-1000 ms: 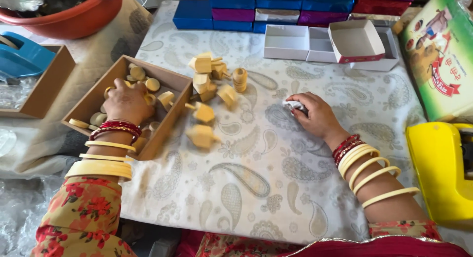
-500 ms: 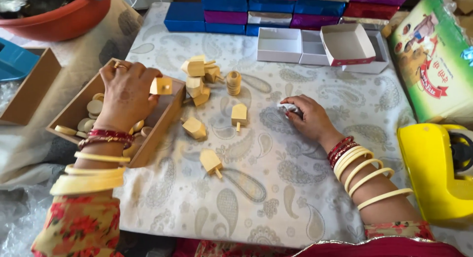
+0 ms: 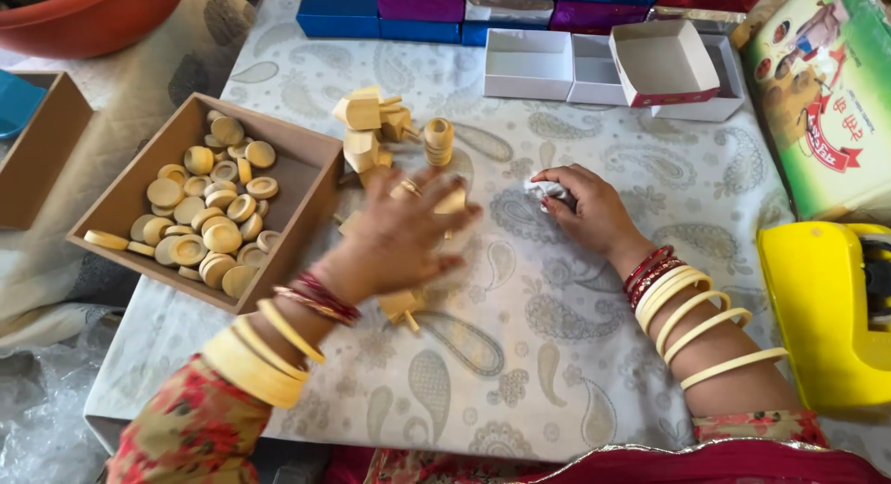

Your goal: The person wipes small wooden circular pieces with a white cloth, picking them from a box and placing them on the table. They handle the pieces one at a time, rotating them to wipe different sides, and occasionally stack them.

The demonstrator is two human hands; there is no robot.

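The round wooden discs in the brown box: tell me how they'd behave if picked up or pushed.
The wooden discs look stiff and probably light, being small, pale and thin. Most lie flat in a loose heap, so a push would likely slide them over each other. A few lean on edge; being round, those could roll. The box walls should keep them in. The left hand is outside it.

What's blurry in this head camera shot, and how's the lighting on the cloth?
Head view: the left hand is smeared by motion blur over the wooden pieces; the right hand, resting on the patterned cloth, and the box of wooden discs are sharp; light is soft and even, with faint shadows and no glare.
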